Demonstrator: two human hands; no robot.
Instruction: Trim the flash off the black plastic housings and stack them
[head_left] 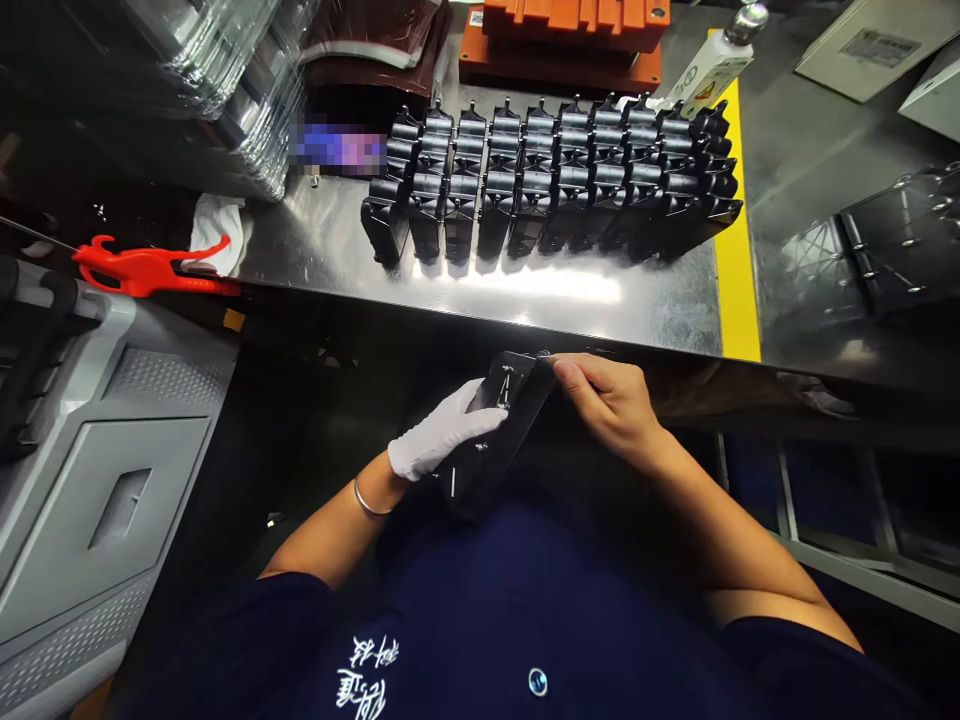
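Note:
My left hand (450, 432), in a white glove, is closed around a black moulded plastic part (517, 410). The part is tilted in front of my body, below the bench edge, and its thumb side shows shiny ribs. Bare and with fingers pinched together, my right hand (615, 400) is at the part's upper right corner. Whether its fingertips grip the part or something small there is hidden. Beyond, a row of similar black plastic parts (536, 190) stands upright on the metal bench (330, 260).
An orange-red fixture (559, 60) and a white bottle (716, 70) stand behind the row. Yellow tape (739, 290) runs along the bench at right. A red air gun (150, 268) lies by a white cloth (217, 235) at left, above a grey crate (142, 450). Wrapped stacks (217, 80) rise behind.

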